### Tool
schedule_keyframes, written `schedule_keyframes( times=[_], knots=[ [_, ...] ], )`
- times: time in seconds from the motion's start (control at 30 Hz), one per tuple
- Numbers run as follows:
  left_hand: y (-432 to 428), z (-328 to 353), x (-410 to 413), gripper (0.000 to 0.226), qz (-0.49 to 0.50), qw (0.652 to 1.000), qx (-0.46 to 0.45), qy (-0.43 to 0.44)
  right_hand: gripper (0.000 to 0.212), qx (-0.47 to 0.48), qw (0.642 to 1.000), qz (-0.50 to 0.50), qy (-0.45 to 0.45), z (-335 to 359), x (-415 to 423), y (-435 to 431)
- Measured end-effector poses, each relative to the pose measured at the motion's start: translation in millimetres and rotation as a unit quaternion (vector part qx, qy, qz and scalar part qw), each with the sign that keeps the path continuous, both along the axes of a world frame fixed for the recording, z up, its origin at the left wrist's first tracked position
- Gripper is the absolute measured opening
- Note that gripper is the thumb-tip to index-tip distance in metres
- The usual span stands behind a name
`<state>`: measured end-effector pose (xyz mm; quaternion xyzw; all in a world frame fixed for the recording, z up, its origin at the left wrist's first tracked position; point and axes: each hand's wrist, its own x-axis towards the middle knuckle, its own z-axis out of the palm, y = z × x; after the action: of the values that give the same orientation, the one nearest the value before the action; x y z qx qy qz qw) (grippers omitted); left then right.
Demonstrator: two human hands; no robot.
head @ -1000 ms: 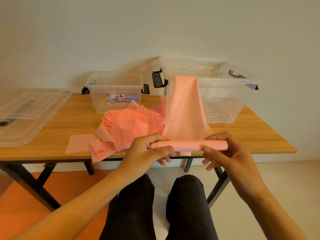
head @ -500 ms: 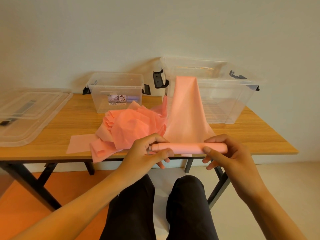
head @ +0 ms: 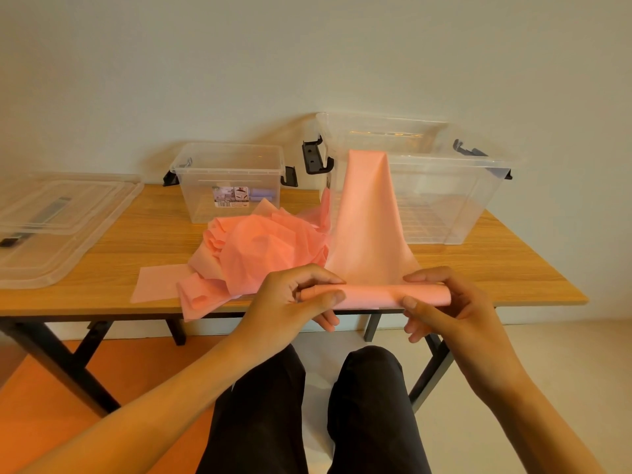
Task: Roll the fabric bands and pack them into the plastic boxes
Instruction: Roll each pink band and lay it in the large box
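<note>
Far left on the worktop (head: 478, 268) lie clear lids (head: 58, 230). Next comes the small box (head: 229, 181), open, at the back. In front of it sits a loose pile (head: 270, 248) of pink fabric, one end hanging over the near edge. The left hand (head: 290, 306) is curled round the left end of a pink roll (head: 372, 295) — thumb in front, forefinger over the top. The roll lies level at the near edge. Its unrolled band (head: 367, 217) climbs away and drapes over the front rim of the big box (head: 444, 186). The right hand (head: 448, 309) pinches the roll's right end — thumb in front, fingers on top.
</note>
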<state>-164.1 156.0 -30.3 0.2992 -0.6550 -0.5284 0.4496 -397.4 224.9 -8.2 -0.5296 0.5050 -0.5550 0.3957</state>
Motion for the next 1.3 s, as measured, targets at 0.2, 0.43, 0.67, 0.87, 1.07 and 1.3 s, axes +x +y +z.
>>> schedule_keyframes(
  times=[0.2,0.43,0.67,0.87,1.07,1.3],
  knots=[
    [0.4,-1.1,1.2,0.030,-0.012,0.999,-0.009,-0.033,0.029,0.002,1.000,-0.006,0.012,1.3,-1.0,-0.4],
    [1.9,-4.2,-0.6,0.028,-0.020,0.999,0.005,-0.040,0.030,0.003,0.999,-0.001,0.032,4.7,1.1,-1.3],
    [1.5,-1.3,0.8,0.028,-0.024,0.999,-0.007,-0.043,0.028,0.000,0.999,-0.014,0.045,2.0,2.0,-2.6],
    [-0.3,-2.9,0.3,0.024,-0.001,0.999,-0.016,-0.037,0.027,0.002,0.999,-0.018,0.051,1.6,2.9,-2.6],
    [-0.8,-6.3,3.3,0.011,-0.012,0.999,-0.001,-0.034,0.029,-0.002,0.999,-0.001,0.050,0.3,2.8,-1.5],
    [2.9,-2.6,0.7,0.022,-0.024,0.999,0.000,-0.037,0.029,0.006,0.999,-0.011,0.052,2.3,4.3,-3.9]
  ],
)
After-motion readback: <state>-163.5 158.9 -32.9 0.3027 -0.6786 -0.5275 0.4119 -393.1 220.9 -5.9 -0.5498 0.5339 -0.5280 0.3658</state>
